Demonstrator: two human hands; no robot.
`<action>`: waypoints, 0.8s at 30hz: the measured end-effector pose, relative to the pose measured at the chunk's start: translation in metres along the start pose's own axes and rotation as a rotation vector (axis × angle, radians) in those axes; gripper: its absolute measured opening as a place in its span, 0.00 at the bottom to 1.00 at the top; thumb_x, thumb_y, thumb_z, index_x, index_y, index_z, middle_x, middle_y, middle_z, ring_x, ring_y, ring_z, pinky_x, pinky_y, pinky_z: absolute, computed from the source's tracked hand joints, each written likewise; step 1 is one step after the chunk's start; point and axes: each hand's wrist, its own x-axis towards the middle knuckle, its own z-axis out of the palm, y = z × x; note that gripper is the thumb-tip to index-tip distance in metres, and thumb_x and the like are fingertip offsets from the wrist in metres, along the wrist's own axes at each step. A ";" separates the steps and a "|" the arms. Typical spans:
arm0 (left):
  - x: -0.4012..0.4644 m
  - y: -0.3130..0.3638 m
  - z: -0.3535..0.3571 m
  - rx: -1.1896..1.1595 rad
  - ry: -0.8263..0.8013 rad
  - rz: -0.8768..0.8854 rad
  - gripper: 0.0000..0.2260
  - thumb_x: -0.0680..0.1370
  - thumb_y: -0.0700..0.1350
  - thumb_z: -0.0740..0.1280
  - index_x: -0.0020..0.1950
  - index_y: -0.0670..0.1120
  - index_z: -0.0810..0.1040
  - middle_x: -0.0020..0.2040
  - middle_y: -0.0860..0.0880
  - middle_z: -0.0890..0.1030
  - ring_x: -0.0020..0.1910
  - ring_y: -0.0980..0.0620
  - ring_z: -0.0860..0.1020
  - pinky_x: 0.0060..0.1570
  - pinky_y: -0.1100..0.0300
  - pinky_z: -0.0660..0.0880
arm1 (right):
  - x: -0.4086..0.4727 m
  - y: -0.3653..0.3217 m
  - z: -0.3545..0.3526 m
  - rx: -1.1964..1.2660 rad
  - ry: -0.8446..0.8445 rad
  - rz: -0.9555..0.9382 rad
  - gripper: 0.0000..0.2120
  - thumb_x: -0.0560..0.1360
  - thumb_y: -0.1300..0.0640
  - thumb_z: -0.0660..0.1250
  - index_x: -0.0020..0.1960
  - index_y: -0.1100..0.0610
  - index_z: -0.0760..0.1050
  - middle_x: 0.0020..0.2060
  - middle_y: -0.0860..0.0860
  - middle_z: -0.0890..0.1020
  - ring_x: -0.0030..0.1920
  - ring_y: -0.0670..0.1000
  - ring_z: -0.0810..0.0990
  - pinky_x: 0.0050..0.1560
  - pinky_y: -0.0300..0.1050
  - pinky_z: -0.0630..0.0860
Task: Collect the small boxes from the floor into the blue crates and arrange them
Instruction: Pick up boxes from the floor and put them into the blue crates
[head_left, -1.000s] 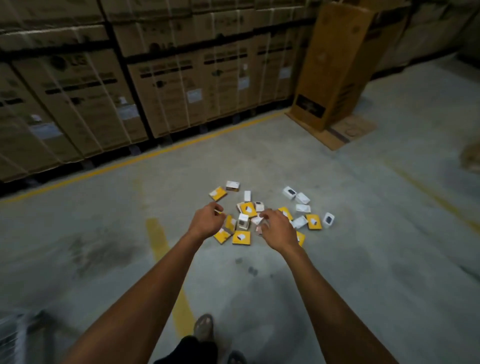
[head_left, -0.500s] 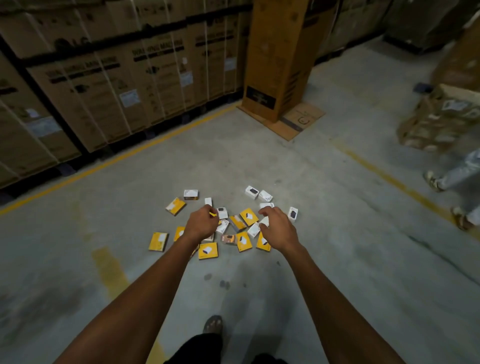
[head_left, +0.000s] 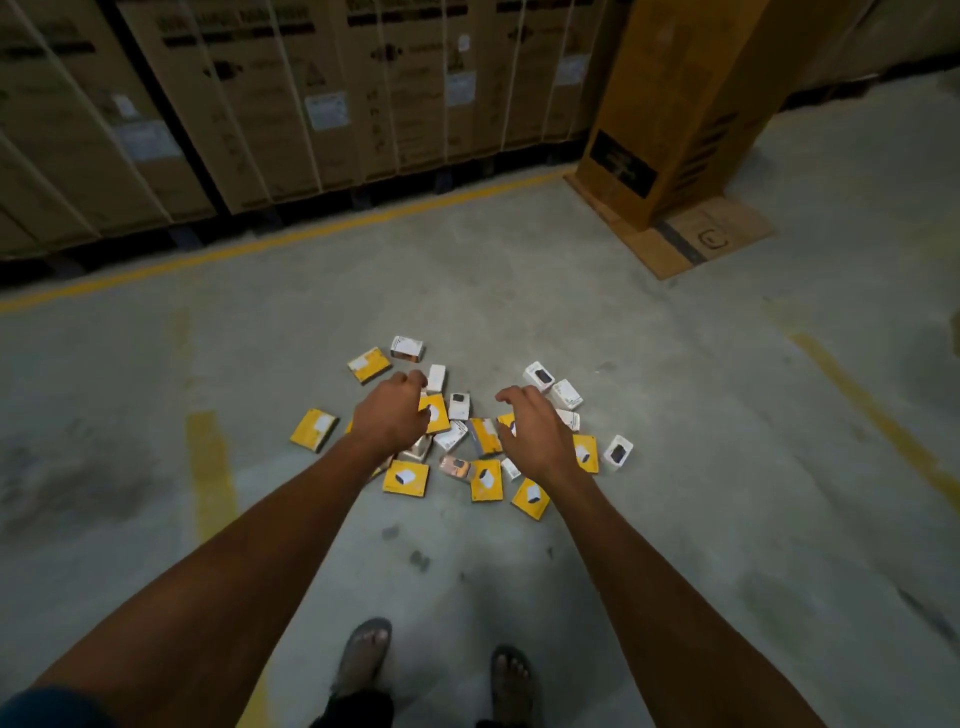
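Note:
Several small yellow and white boxes lie scattered in a loose pile on the concrete floor, among them a yellow box (head_left: 405, 478) at the near edge, another yellow box (head_left: 314, 429) apart at the left, and a white box (head_left: 618, 452) at the right. My left hand (head_left: 389, 418) hovers over the pile's left half, its fingers curled downward with nothing visible in them. My right hand (head_left: 530, 434) hovers over the right half, fingers spread and bent like a claw, empty. No blue crate is in view.
A wall of strapped cardboard cartons (head_left: 311, 104) runs along the back behind a yellow floor line (head_left: 260, 244). A tall brown carton (head_left: 675, 104) stands at the back right on flat cardboard (head_left: 696, 239). My sandalled feet (head_left: 363, 654) stand just before the pile.
The view has swung back left and drawn closer to the pile. Both hands have dropped lower over the boxes, and the right hand's fingers have spread apart.

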 end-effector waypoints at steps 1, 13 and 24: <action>0.011 -0.002 0.015 0.017 0.007 -0.007 0.20 0.79 0.51 0.70 0.69 0.48 0.72 0.65 0.43 0.78 0.63 0.40 0.78 0.58 0.42 0.79 | 0.011 0.013 0.011 -0.010 -0.008 -0.015 0.18 0.80 0.53 0.68 0.69 0.47 0.72 0.64 0.49 0.75 0.65 0.56 0.75 0.56 0.55 0.79; 0.118 -0.108 0.235 0.143 0.060 -0.063 0.24 0.80 0.54 0.72 0.71 0.47 0.71 0.67 0.43 0.74 0.65 0.39 0.75 0.56 0.42 0.79 | 0.101 0.153 0.237 -0.091 -0.060 -0.122 0.25 0.77 0.45 0.71 0.71 0.50 0.69 0.65 0.51 0.74 0.66 0.58 0.73 0.56 0.58 0.78; 0.207 -0.248 0.436 0.200 0.188 -0.080 0.27 0.79 0.56 0.72 0.73 0.46 0.69 0.67 0.41 0.73 0.65 0.38 0.76 0.57 0.42 0.78 | 0.176 0.271 0.457 -0.124 -0.002 -0.173 0.35 0.73 0.39 0.75 0.73 0.52 0.68 0.67 0.53 0.74 0.67 0.59 0.72 0.60 0.56 0.76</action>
